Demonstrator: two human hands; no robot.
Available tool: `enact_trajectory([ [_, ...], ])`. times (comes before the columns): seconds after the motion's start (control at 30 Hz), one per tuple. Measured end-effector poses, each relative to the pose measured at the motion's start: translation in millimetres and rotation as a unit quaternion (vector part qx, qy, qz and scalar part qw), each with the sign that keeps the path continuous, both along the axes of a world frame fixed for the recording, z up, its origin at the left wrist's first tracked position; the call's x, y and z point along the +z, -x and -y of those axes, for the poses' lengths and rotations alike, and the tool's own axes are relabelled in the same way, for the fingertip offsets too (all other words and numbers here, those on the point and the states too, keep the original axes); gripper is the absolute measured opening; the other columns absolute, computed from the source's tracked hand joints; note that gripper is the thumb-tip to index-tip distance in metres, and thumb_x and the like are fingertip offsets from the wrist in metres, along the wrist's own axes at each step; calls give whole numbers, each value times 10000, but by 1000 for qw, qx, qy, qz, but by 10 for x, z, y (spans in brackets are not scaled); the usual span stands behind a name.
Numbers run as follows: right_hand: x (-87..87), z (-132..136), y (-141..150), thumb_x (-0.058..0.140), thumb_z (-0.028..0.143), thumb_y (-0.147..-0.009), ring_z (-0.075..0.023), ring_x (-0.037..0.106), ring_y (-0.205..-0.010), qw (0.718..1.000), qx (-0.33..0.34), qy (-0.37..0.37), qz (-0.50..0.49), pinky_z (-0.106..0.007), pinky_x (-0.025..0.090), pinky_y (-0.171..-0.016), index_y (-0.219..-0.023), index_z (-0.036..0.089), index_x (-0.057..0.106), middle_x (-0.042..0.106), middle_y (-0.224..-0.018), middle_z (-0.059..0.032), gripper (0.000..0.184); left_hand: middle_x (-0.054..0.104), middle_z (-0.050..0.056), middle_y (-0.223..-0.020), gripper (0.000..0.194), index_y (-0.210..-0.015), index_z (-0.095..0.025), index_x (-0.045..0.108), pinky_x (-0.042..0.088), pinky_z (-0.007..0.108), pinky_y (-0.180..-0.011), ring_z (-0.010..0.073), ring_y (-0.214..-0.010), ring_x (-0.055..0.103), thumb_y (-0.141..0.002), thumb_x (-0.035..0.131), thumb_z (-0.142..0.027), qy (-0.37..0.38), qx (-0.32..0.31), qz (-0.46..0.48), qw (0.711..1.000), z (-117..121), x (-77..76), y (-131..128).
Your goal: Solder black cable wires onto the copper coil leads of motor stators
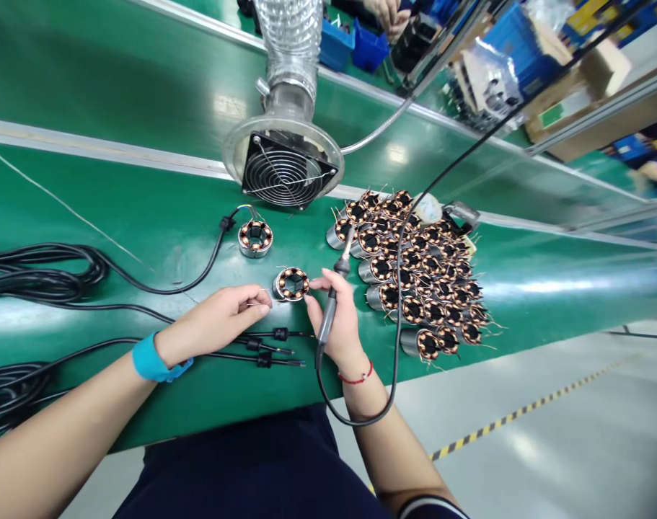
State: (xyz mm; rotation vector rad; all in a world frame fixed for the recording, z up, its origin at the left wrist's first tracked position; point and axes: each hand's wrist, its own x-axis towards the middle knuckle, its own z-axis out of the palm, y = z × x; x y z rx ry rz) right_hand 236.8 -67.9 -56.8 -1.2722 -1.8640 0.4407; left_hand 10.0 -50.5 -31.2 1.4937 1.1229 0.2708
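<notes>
Centrally on a green bench point(198, 400), a copper-wound ring point(292, 295) lies hole-up between the left hand point(235, 311), pinched narrow, hold unclear, and the right hand point(343, 323) gripping a soldering iron point(329, 314), long axis pointing forward-right.

The left edge cuts off the cables point(52, 252); the top edge cuts the duct point(290, 43) and a co-worker's hands point(386, 14). Crowded stators point(412, 258) partly hide one another. The clear bag point(482, 68) is blurred. The strand point(255, 303) at the left grip point(234, 311) is too fine to identify.
</notes>
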Motion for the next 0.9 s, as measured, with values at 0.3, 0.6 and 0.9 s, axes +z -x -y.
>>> enact_trajectory([
  [0.3,26,-21,-8,534,184,-909,-193,594,-1173,982,42,156,-98,-413,507,-998,-1372,277,328,589,-1300,-82,515,566,-33,-752,300,-993,-213,616,373,250,-628,122,-654,457,-911,454,-452,-6,-2,-1,1000,-2,-7,8],
  [0.6,248,-130,29,613,174,-831,-264,448,-1306,978,136,136,75,-491,393,-1096,-1441,233,260,459,-1416,-125,707,690,23,-961,280,-921,-192,675,428,290,-795,178,-882,585,-882,513,-418,9,27,46,999,-15,1,-18],
  [0.9,240,-118,276,577,209,-842,-271,526,-1036,982,82,118,125,-450,484,-888,-1355,200,391,591,-1145,-113,546,704,14,-926,238,-919,-202,700,447,263,-810,153,-858,609,-883,535,-371,-36,82,80,993,35,110,-100],
])
